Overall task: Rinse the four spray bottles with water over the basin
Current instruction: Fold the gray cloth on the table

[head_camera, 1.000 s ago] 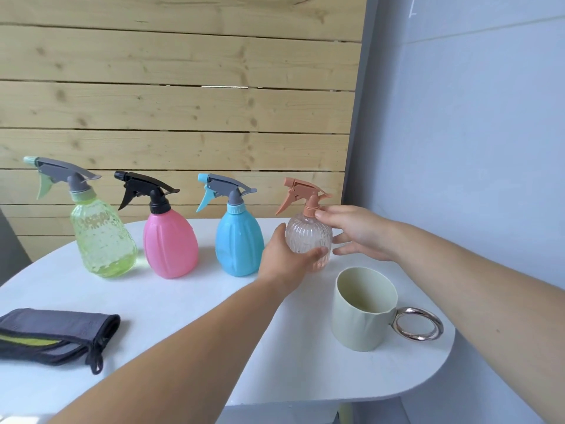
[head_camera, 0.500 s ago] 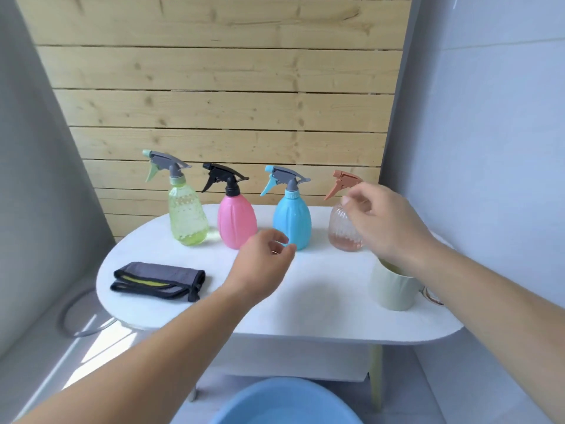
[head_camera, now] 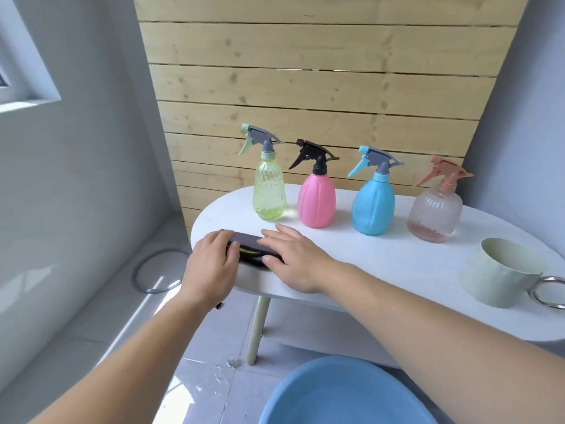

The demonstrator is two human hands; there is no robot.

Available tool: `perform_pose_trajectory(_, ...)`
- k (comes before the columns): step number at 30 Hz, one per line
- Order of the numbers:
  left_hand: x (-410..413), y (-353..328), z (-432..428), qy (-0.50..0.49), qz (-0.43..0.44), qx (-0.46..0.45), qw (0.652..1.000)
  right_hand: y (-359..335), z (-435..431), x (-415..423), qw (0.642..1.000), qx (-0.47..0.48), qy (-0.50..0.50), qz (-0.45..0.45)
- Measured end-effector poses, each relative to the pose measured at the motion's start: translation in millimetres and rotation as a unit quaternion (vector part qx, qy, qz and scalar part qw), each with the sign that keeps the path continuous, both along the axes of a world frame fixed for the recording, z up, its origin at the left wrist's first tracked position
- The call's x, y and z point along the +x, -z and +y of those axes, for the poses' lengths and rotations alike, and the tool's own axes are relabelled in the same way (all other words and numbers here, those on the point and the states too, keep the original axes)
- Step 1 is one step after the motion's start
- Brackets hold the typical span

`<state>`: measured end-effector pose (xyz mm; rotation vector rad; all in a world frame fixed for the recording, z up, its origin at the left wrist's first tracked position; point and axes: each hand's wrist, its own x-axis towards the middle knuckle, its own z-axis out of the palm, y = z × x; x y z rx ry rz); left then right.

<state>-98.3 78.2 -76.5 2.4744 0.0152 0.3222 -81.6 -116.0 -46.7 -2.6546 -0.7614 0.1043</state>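
Observation:
Four spray bottles stand in a row at the back of the white table (head_camera: pixel 382 258): a green one (head_camera: pixel 269 191), a pink one (head_camera: pixel 316 200), a blue one (head_camera: pixel 373 206) and a clear ribbed one (head_camera: pixel 434 215) with a peach trigger and a little pinkish liquid. A blue basin (head_camera: pixel 336 393) sits on the floor in front of the table. Both my hands are on a folded grey cloth (head_camera: pixel 247 240) at the table's left end. My left hand (head_camera: pixel 211 264) curls round its left end. My right hand (head_camera: pixel 293 258) lies over its right part, fingers straight, thumb at the near edge.
A pale green cup (head_camera: pixel 501 270) with a metal ring handle (head_camera: pixel 547 292) stands at the table's right front. A wooden slat wall rises behind the bottles. Wet tiles and a floor drain ring (head_camera: pixel 156 270) lie to the left.
Both hands left the clear bottle and moved left to the grey cloth. My view has pulled back and turned left, bringing the basin into sight.

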Motion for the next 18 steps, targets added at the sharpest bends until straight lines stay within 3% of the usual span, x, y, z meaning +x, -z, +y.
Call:
perform_pose_trajectory(7,6.9,13.1,21.5,-0.024,0.032,-0.123,0.992,6.4,47.4,28.8,0.991,-0.106,-0.077,0.008)
perform_pose_trajectory(12,12.0,21.5,14.9,-0.005,0.035,0.016,0.999,16.6,17.9,7.8,0.988,-0.147,-0.014,-0.043)
perform_pose_trajectory(15,13.3,27.4,6.9,0.007,0.044,0.080,0.996,20.5,-19.3,-16.4,0.983,-0.152,0.091,-0.046)
perform_pose_trajectory(18,12.0,25.7,-8.7,0.041,0.037,0.087,0.995,24.1,-63.7,-37.1,0.963,-0.173,0.205,-0.031)
